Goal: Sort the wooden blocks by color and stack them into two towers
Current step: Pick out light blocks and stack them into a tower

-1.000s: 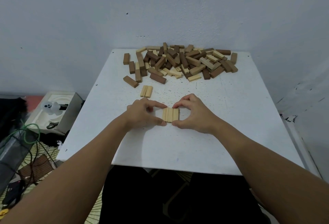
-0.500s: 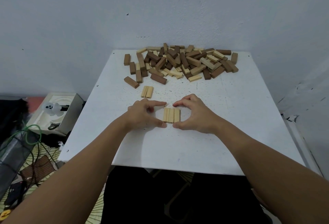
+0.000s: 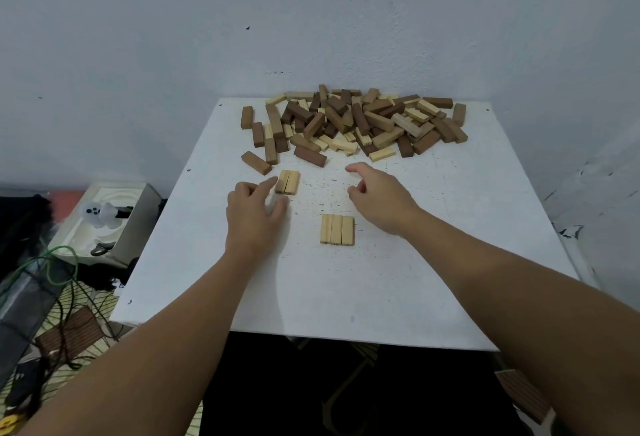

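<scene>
Nearest on the white table [image 3: 346, 297]: row of three pale blocks [image 3: 337, 229], lying flat, side by side and touching, long edges aligned. Untouched by either hand. Reads as the first layer of the pale tower, set down and squared.

Just beyond, left: left hand [image 3: 254, 214] palm down, empty, forefinger and thumb spread loosely toward the pair of pale blocks [image 3: 287, 182]. Forefinger tip just beside the pair's left edge; contact or small gap, cannot tell. Pair lies flat, two blocks touching.

Just beyond, right: right hand [image 3: 377, 198] raised a little off the table, fingers loosely curled, nothing in it, aimed toward the heap.

Far edge, against the wall: mixed heap of blocks [image 3: 353, 124], dark and pale jumbled, a few dark ones strayed at the left.

Step in hand, as judged: gathering the second pale layer. Dark tower not yet begun.

Next move likely calls for: one more pale block from the heap's near edge, a pinch on the pair, then all three laid crosswise on the base row without nudging it.
</scene>
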Available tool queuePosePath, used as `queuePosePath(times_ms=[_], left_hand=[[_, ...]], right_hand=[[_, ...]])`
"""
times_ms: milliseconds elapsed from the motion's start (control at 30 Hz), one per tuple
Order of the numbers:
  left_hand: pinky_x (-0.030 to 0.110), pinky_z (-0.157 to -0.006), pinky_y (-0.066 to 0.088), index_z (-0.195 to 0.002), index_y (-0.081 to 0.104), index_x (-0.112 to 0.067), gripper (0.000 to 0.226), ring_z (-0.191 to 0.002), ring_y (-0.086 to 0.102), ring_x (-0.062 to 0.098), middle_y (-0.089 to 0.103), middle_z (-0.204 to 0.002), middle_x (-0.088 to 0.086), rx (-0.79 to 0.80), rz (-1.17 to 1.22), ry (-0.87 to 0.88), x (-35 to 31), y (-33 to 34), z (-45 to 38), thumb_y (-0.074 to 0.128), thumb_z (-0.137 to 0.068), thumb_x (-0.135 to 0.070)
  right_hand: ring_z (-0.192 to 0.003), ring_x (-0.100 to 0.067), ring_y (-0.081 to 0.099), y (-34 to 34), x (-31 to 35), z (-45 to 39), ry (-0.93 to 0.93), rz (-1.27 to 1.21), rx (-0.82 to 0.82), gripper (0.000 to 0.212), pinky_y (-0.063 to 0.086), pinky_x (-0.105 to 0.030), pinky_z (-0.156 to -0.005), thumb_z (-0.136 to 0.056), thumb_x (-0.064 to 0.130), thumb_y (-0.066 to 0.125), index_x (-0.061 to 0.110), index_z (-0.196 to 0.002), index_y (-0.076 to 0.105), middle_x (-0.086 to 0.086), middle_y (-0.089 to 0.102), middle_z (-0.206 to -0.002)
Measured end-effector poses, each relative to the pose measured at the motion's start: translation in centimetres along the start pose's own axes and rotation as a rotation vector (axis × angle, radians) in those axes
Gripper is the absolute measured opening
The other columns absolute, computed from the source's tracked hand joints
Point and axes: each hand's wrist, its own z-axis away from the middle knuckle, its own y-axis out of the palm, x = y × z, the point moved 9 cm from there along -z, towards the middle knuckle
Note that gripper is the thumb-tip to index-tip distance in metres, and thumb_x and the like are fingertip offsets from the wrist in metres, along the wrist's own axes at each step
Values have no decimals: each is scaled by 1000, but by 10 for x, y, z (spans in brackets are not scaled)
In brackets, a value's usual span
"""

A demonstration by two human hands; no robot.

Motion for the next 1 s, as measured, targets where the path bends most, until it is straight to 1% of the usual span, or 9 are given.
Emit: queuePosePath(times_ms=[133, 233, 333, 467, 533, 600, 733, 900, 1000], left_hand=[[40, -108, 38, -141, 61, -40, 41, -119, 39, 15, 48, -121, -6, -18, -29, 41, -3, 0, -1, 57, -100, -44], [36, -108, 36, -138, 63, -42, 39, -117, 37, 15, 46, -122, -9, -7, -62, 56, -1, 3, -2, 57, -100, -49], [38, -106, 36, -138, 64, -40, 38, -117, 40, 19, 48, -123, -5, -22, -121, 97, -2, 4, -4, 57, -102, -48], [36, -100, 33, -135, 66, -40, 34, -119, 44, 24, 52, -135, -5, -42, -211, 191, -7, 11, -5, 56, -103, -44], [38, -98, 34, -134, 67, -41, 31, -119, 44, 26, 55, -138, -6, -49, -239, 234, -8, 14, -6, 56, -104, -41], [37, -96, 33, -133, 68, -40, 30, -118, 44, 27, 59, -137, -6, -46, -244, 249, -8, 15, -6, 57, -105, -39], [33, -92, 34, -129, 71, -37, 28, -115, 46, 28, 65, -133, -5, -69, -222, 260, -9, 16, -5, 60, -104, -36], [33, -93, 37, -130, 71, -37, 28, -113, 45, 25, 65, -132, -8, -54, -200, 253, -8, 17, -4, 59, -105, -35], [35, -95, 40, -132, 71, -35, 29, -115, 44, 24, 65, -133, -8, -37, -188, 254, -8, 16, -5, 58, -106, -35]], right_hand=[[-82, -21, 60, -11, 9, -23, -48, 239, -36, 57, 47, -37, -63, -106, 31, 48, 34, -159, 27, -1, 61, -98], [-101, -30, 62, -14, 7, -39, -24, 409, 9, 66, 46, -37, -69, -106, 35, 47, 32, -163, 14, -9, 61, -122], [-108, -33, 60, -16, 6, -48, 20, 455, 64, 70, 50, -38, -74, -105, 39, 46, 32, -164, 8, -9, 60, -125], [-101, -31, 61, -17, 6, -56, 22, 471, -2, 48, 46, -37, -69, -105, 37, 46, 26, -151, 36, -8, 64, -118], [-93, -28, 61, -19, 9, -57, -6, 472, -102, 30, 46, -36, -66, -105, 37, 47, 23, -131, 53, -6, 64, -111], [-87, -25, 61, -19, 13, -54, -32, 462, -159, 20, 49, -37, -69, -105, 36, 50, 22, -111, 62, -3, 60, -109], [-81, -19, 59, -7, 21, -43, -54, 383, -139, 16, 51, -35, -71, -102, 36, 56, 25, -101, 67, 1, 53, -109], [-87, -16, 62, 16, 33, -31, -51, 175, 6, 12, 55, -42, -82, -97, 39, 64, 28, -93, 67, 10, 61, -91], [-91, -14, 63, 28, 33, -32, 13, 23, 85, 21, 52, -46, -92, -91, 48, 71, 33, -105, 63, 13, 65, -90]])
